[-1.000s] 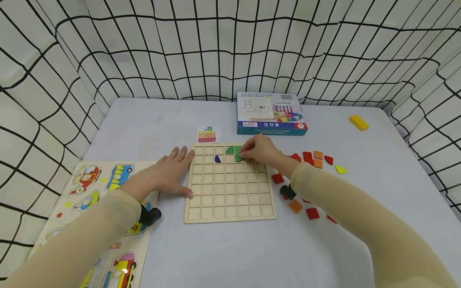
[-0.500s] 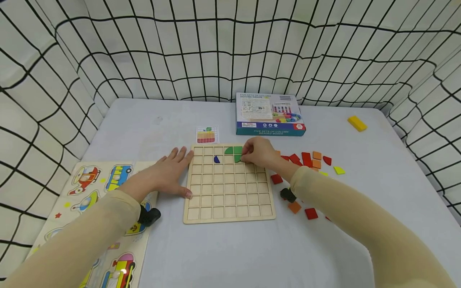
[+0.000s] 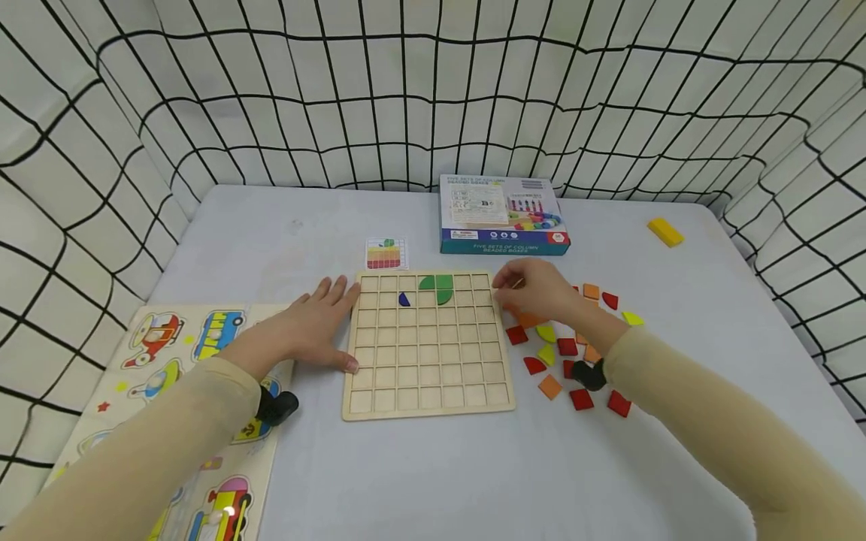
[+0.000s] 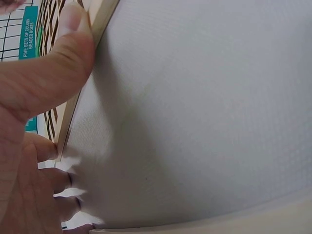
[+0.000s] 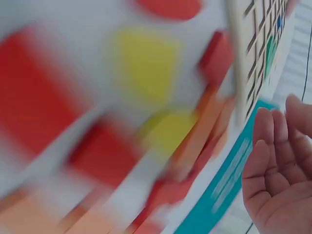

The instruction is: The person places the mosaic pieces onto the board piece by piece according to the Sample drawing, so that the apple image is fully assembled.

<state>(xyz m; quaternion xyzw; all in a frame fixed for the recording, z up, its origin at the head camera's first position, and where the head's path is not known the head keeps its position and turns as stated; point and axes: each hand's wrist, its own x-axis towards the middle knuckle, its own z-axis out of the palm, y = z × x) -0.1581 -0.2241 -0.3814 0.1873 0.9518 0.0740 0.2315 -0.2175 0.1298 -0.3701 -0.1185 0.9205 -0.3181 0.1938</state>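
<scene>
At the board's right edge, my empty-looking right hand, fingers bent, has left green pieces seated; left hand spread

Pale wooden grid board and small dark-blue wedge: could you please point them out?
Pale wooden grid board [image 3: 430, 355], head view: bare middle cell.
Small dark-blue wedge [image 3: 404, 300], head view: middle of its face.

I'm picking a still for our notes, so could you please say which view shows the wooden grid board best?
The head view: it shows the wooden grid board nearly whole, its rows laid out. The left wrist view shows only a foreshortened part, upper left; the right wrist view, a slanted strip, upper right.
</scene>
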